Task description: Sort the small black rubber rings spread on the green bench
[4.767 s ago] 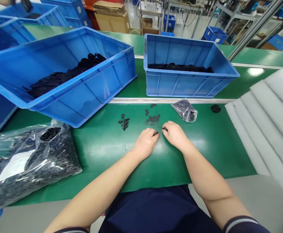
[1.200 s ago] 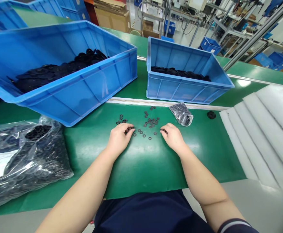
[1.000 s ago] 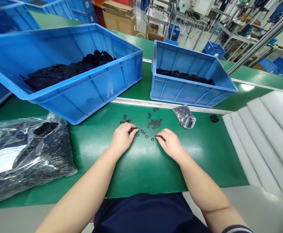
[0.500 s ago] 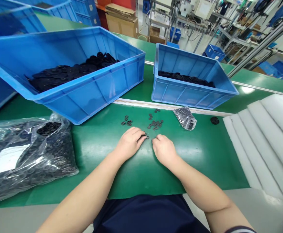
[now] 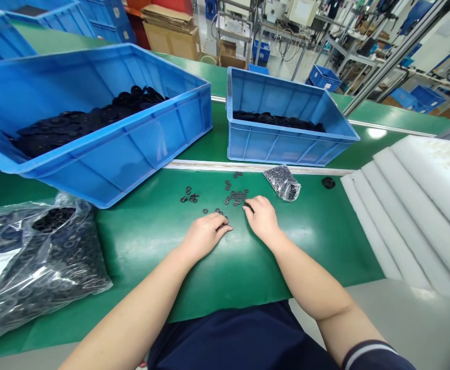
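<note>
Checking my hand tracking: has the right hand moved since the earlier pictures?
Yes, the right hand moved left: its fingers now reach the central black washer cluster.

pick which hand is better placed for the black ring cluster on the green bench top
Right, probably: the right hand sits just below the cluster of black rings, while the left hand lies further off, nearer the loose rings toward the front.

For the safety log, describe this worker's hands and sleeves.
The left hand and right hand are bare, with no gloves. The right sleeve is dark navy with white stripes at the cuff; the left sleeve is out of view.
</note>
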`<action>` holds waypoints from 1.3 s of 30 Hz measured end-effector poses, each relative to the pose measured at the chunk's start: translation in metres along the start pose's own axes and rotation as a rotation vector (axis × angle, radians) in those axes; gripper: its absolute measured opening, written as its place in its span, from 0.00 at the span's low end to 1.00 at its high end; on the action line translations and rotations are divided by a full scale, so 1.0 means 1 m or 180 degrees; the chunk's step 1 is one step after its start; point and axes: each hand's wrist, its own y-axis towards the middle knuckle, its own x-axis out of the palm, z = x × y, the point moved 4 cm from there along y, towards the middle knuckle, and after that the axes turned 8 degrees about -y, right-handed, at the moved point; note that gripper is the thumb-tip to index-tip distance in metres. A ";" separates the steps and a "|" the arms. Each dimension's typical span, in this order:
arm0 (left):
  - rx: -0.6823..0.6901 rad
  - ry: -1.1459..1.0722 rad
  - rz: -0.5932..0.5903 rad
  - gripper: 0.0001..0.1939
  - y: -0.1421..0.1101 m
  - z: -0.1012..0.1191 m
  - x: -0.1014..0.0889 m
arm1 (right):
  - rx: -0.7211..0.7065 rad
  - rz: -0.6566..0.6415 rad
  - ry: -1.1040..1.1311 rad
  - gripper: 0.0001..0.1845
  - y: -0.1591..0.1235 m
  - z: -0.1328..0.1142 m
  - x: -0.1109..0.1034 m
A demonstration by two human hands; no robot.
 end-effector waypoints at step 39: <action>-0.0490 0.0825 0.0073 0.14 0.010 -0.015 -0.014 | -0.0367 -0.0364 0.1146 0.10 -0.013 0.010 -0.013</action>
